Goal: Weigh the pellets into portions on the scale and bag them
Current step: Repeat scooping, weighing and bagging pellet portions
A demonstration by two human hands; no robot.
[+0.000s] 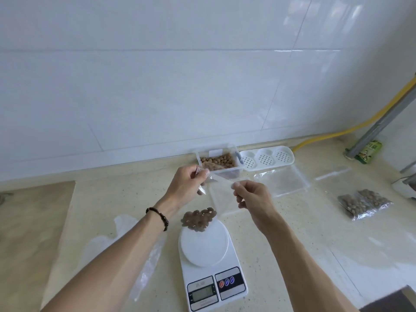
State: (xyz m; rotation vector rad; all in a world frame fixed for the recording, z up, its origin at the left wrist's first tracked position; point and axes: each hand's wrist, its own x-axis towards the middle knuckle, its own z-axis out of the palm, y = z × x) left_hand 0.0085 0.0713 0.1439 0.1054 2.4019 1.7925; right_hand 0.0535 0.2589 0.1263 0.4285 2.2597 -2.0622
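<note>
Both hands up over the counter point(292, 233), pinching the top edge of a clear bag point(221, 194) btwn them — left hand point(186, 184) clamps its left corner w/ thumb and curled fingers, right hand point(252, 197) pinches the right corner, other fingers loosely curled. The bag hangs down from that edge, and a clump of brown pellets point(199, 218) sits at its bottom, just above the far rim of the white scale point(207, 255); can't tell if the bag touches the platform. Scale display is lit, digits unreadable. Behind the hands, against the wall, a clear container point(219, 164) w/ more pellets; white perforated tray point(266, 157) right beside it. Filled bags point(363, 203) lie well off to the right — empty clear bags point(283, 181) nearer the tray.
</note>
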